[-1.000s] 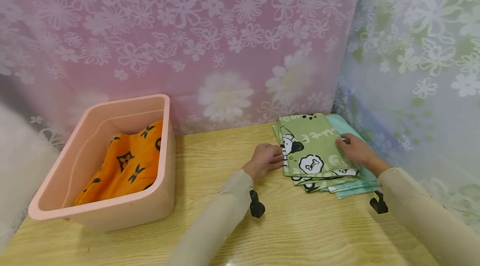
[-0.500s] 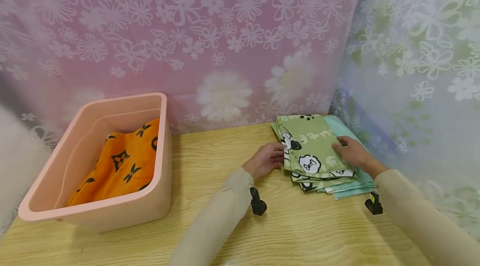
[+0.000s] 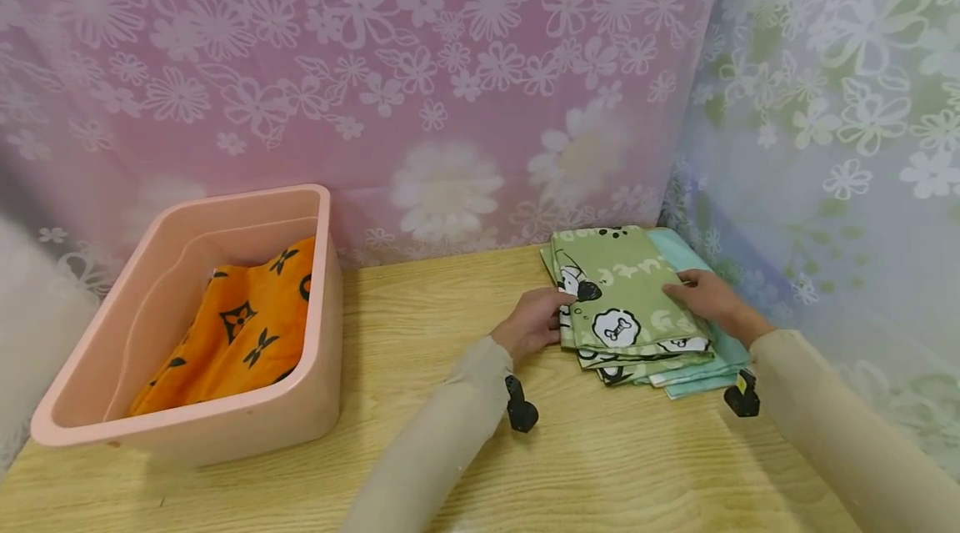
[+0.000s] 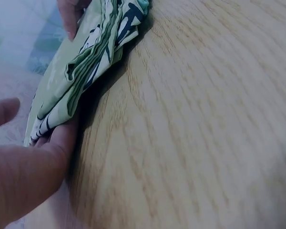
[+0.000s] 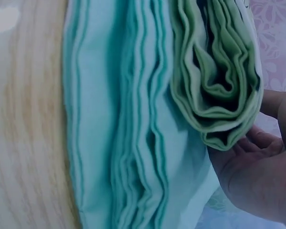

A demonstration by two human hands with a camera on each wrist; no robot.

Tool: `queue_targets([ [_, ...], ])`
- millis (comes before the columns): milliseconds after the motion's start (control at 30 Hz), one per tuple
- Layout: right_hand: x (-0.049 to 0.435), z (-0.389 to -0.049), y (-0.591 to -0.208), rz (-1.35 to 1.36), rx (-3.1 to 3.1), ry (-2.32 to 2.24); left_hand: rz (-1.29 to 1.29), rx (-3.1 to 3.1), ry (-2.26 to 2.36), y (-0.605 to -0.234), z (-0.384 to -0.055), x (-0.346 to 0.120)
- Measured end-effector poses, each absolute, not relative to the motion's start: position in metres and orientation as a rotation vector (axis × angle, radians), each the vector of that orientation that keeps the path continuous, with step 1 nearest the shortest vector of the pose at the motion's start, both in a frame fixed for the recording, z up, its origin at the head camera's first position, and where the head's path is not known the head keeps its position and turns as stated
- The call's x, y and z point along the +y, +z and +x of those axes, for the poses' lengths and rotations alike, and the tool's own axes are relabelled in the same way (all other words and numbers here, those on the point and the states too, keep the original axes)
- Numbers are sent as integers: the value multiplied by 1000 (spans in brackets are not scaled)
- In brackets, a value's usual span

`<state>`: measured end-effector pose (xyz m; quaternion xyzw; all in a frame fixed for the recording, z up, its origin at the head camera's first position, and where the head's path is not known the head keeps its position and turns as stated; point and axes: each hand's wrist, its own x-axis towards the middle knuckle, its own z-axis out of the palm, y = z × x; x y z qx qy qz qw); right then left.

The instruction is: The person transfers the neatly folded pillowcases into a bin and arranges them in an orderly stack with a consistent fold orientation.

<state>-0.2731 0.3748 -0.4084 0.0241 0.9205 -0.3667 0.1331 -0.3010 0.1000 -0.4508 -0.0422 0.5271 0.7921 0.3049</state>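
Observation:
A folded green cloth (image 3: 630, 274) with a cartoon dog and bone print lies on top of a folded turquoise cloth (image 3: 678, 249) at the table's right. My left hand (image 3: 534, 320) holds the green cloth's left edge. In the left wrist view its fingers (image 4: 64, 136) are tucked under the folds, and the thumb stands slightly off the top face. On the opposite side, my right hand (image 3: 708, 298) grips the green cloth's right edge, thumb on top. The right wrist view shows its fingers (image 5: 264, 143) at the green fold, beside the turquoise layers (image 5: 143, 114).
A pink plastic tub (image 3: 326, 333) stands on the wooden table (image 3: 442, 333) at the left, with an orange patterned cloth (image 3: 232, 333) inside. Flowered curtains (image 3: 450, 99) hang behind the table and along its right side.
The left hand's thumb has come over the green cloth's left edge, and its fingers have slipped further under. The right hand stays at the right edge. The head view has shifted slightly.

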Motion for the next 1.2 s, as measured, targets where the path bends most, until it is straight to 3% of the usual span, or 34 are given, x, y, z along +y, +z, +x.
queue_targets([
  [333,370,-277,-393,51,2669,-1076,-157,1793,2008,-453,-295,108],
  [600,352,-268,-375,-44,2674,-1138,-34,2075,1905,-443,-293,93],
  [1200,304,-250,-326,-153,2710,-1280,185,2153,1829,-364,-284,31],
])
